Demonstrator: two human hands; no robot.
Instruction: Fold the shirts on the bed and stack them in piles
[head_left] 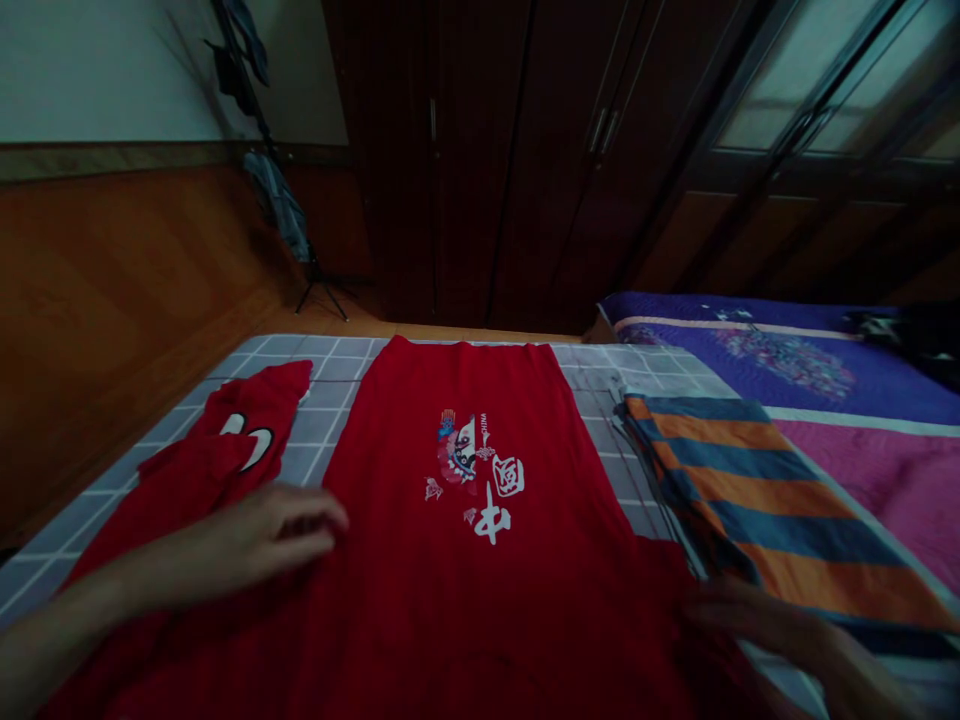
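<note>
A red T-shirt is spread flat on the grey checked cover, its hem towards the far edge and its neckline near me. White characters and a colourful printed figure mark its front. Beside the shirt's left edge, my left hand hovers with its fingers loosely bent and apart, no cloth visible in them. My right hand, somewhat blurred, reaches with stretched fingers to the sleeve at the right; its fingertips lie on or just over the red cloth. Another red garment with white eye-like patches lies bunched at the left.
An orange and blue striped garment lies folded on the right side of the checked cover. Further right is a bed with a purple and pink spread. A dark wardrobe and a clothes stand stand behind.
</note>
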